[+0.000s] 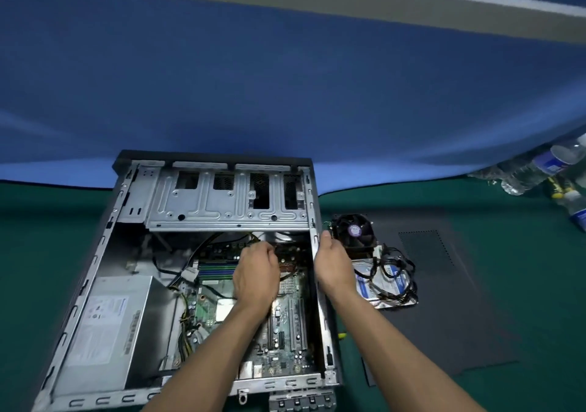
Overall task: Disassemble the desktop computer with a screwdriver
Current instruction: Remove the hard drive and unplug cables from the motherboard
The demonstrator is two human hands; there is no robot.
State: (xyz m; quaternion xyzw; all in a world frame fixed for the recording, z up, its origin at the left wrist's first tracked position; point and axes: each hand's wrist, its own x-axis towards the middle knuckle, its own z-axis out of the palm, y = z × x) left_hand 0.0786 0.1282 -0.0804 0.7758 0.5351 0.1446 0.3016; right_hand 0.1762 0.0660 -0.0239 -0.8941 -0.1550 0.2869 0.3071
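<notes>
An open desktop computer case (133, 209) lies flat on the green table. Inside it are a green motherboard (287, 335) and a grey power supply (104, 326) at the left. My left hand (257, 275) reaches down over the upper part of the motherboard, fingers curled near cables; what they hold is hidden. My right hand (333, 262) grips the right wall of the case (317, 237). No screwdriver shows in either hand.
To the right of the case lie a removed cooler fan (356, 232), a hard drive (385, 288) with tangled black cables, and the dark side panel (450, 288). Plastic water bottles (539, 167) lie at the far right. A blue partition stands behind.
</notes>
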